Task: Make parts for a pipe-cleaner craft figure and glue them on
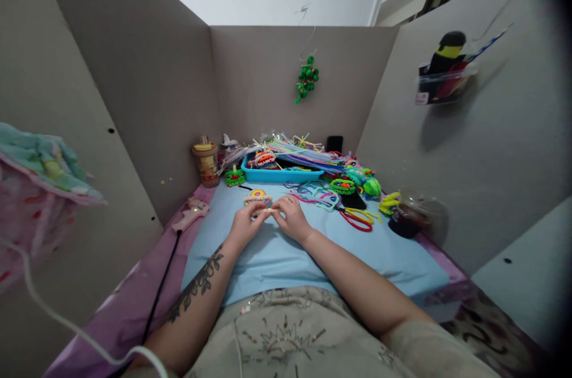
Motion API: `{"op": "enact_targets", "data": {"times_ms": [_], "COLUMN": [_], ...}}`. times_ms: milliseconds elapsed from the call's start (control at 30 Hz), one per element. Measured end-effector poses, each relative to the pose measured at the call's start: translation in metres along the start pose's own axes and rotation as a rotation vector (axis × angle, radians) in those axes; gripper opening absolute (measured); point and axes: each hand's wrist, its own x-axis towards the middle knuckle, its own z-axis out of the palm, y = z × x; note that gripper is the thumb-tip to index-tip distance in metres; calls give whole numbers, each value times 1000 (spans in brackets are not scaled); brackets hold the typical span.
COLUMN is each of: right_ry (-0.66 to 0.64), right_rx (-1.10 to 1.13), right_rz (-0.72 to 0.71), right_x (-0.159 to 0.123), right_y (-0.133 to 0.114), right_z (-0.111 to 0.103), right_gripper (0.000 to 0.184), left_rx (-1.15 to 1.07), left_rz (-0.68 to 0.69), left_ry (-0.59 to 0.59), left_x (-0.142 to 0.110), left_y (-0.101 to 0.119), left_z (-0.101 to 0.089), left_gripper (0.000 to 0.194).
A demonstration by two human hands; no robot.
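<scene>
My left hand (pixel 246 224) and my right hand (pixel 292 218) meet over the blue cloth, thumbs and fingertips pinched together. Between them runs a short cream-coloured pipe cleaner (pixel 268 211), gripped from both sides. Just beyond my left fingers is a small pipe-cleaner figure (pixel 258 195) in yellow, pink and cream; whether the cream strand joins it cannot be made out. Loose pastel pipe cleaners (pixel 315 194) lie past my right hand. Red-handled scissors (pixel 357 222) rest farther right.
A blue tray (pixel 281 175) heaped with pipe cleaners stands at the back. Green figures (pixel 235 176) sit beside it. On the left are a lidded cup (pixel 207 163) and a pink glue gun (pixel 191 214) with a black cord. At right stands a dark tub (pixel 404 222). Grey panels surround the table.
</scene>
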Motion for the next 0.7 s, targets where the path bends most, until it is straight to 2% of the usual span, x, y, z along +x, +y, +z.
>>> {"op": "enact_targets", "data": {"times_ms": [300,500,700], "right_ry": [18,35,48], "right_rx": [41,21,37], "right_rz": [-10,-21,-34], "right_x": [1,1,1], "right_y": [-4,-5,-2], "right_z": [-3,-5,-3], "right_gripper": [14,15,14], "left_rx": [-25,-78,-65], "left_rz": [33,40,55], "left_ry": [2,1,-2], "left_x": [0,0,0], "left_y": [1,6,1], "left_z": [-1,-2,-1], "left_gripper": [14,18,17]}}
